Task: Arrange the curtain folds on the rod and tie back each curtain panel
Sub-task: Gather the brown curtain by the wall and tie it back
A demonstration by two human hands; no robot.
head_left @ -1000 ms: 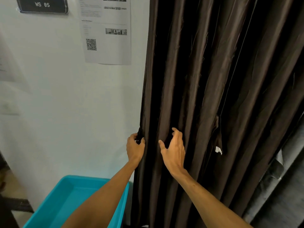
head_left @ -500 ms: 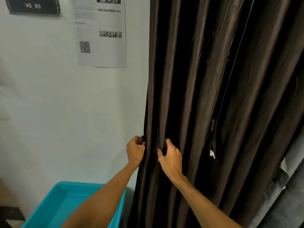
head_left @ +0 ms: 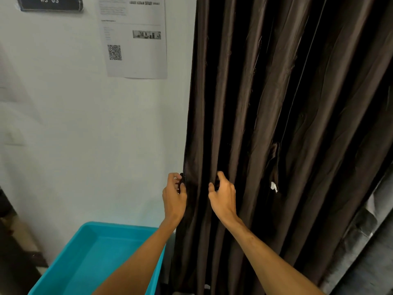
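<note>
The curtain [head_left: 276,99] hangs in vertical folds beside the wall [head_left: 85,135]. The left hand [head_left: 174,195] pinches its left edge; the right hand [head_left: 223,196] grips the adjacent fold. Judged status: folds being gathered; no tie-back visible, tying not yet done. The rod is out of view.

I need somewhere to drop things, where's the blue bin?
In the head view, the blue bin sits at the lower left against the white wall, just left of the brown curtain, below the left hand.
</note>
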